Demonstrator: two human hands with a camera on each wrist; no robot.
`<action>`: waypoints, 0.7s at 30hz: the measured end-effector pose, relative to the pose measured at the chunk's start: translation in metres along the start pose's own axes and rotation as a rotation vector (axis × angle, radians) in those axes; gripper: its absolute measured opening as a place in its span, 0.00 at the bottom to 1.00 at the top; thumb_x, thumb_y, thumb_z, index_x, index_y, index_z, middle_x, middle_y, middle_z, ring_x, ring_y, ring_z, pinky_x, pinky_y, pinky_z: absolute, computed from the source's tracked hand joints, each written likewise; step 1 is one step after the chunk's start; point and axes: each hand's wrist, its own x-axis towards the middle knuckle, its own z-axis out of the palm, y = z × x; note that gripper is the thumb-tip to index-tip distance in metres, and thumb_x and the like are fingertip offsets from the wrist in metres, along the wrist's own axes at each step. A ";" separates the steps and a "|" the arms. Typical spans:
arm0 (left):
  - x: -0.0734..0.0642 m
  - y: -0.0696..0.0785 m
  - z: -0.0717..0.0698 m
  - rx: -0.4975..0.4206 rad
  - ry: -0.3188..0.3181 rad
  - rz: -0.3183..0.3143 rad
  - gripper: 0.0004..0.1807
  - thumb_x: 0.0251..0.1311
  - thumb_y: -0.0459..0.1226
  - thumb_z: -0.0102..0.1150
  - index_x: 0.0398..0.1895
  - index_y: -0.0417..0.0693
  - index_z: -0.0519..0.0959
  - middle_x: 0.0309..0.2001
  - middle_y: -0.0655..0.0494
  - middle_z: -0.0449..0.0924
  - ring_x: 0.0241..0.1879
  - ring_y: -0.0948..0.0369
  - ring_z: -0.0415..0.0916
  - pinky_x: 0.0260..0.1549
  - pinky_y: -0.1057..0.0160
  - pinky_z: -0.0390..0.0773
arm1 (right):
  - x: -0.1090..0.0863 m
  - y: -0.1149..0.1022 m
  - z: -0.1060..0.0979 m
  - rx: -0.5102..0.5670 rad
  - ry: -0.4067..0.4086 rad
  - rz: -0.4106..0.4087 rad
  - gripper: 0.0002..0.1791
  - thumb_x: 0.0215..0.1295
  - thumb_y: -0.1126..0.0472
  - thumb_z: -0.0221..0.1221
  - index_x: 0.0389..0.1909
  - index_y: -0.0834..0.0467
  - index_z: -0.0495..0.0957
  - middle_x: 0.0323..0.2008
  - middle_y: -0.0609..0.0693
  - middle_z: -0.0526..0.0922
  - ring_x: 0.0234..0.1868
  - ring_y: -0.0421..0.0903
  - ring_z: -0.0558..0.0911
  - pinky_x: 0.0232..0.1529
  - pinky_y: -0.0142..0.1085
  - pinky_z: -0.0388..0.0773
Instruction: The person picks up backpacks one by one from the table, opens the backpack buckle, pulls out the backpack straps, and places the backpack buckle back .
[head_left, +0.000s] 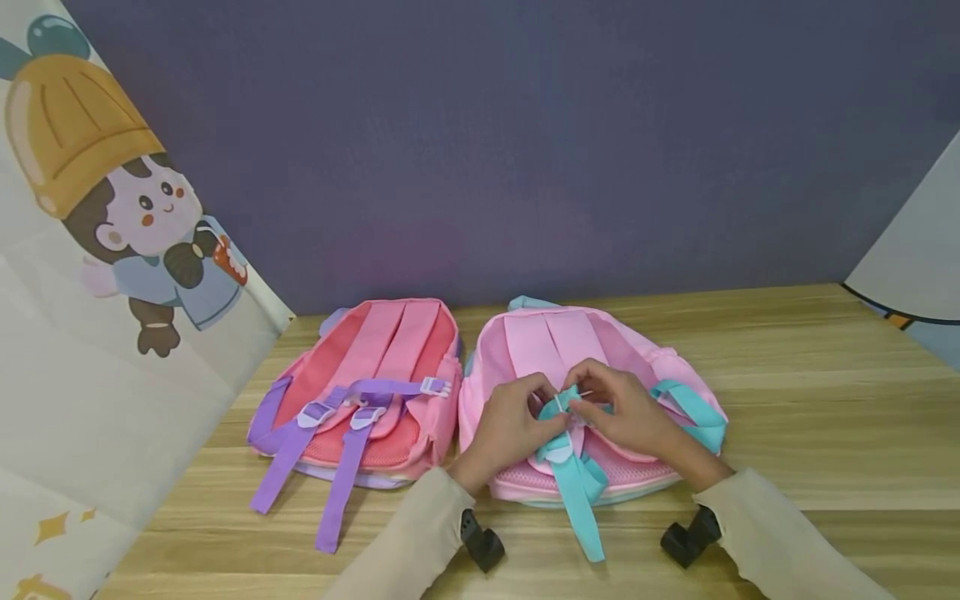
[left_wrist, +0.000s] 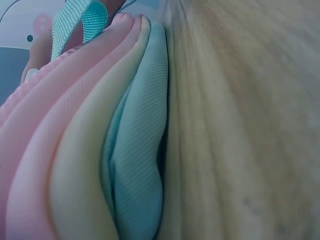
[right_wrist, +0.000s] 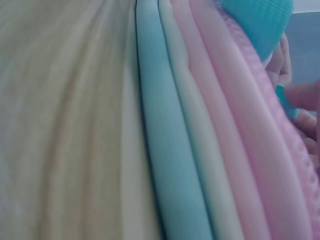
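Observation:
A light pink backpack [head_left: 555, 342] with teal straps lies back side up on the wooden table. Over its middle, my left hand [head_left: 517, 421] pinches a teal strap [head_left: 555, 408] near a pale buckle piece. My right hand [head_left: 618, 412] pinches the same teal webbing from the other side, thumb and fingers close together. A white strap adjuster [head_left: 557, 450] sits just below the hands, and a loose teal strap end [head_left: 583, 517] hangs toward the table's front. In the right wrist view, fingers [right_wrist: 302, 95] hold a bit of teal webbing [right_wrist: 286, 101] beyond the backpack's edge.
Left of it lies a coral-pink backpack [head_left: 375, 350] with purple straps [head_left: 345, 483] and a white buckle [head_left: 435, 386], its side against the first backpack. A dark panel [head_left: 510, 150] rises behind the wooden table [head_left: 817, 400]. A cartoon-printed sheet [head_left: 67, 350] stands at left.

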 end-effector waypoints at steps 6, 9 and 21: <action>0.000 -0.001 -0.001 -0.062 -0.042 -0.051 0.11 0.53 0.42 0.69 0.36 0.47 0.81 0.27 0.59 0.78 0.25 0.70 0.68 0.26 0.73 0.70 | 0.000 -0.001 -0.004 0.015 -0.063 0.005 0.17 0.59 0.68 0.62 0.49 0.58 0.74 0.44 0.50 0.80 0.47 0.41 0.79 0.50 0.31 0.77; 0.001 -0.002 -0.001 -0.093 -0.066 -0.062 0.10 0.53 0.37 0.68 0.38 0.45 0.81 0.29 0.56 0.80 0.27 0.69 0.69 0.29 0.73 0.71 | 0.000 -0.001 -0.004 -0.007 -0.075 0.019 0.16 0.59 0.66 0.64 0.48 0.57 0.75 0.43 0.48 0.81 0.46 0.40 0.79 0.48 0.33 0.79; 0.005 -0.004 -0.008 -0.212 -0.107 -0.053 0.07 0.54 0.26 0.59 0.38 0.38 0.79 0.32 0.50 0.82 0.30 0.69 0.75 0.33 0.71 0.77 | 0.000 -0.003 -0.003 -0.044 -0.029 0.055 0.16 0.53 0.67 0.68 0.43 0.57 0.77 0.38 0.47 0.82 0.38 0.37 0.79 0.42 0.34 0.80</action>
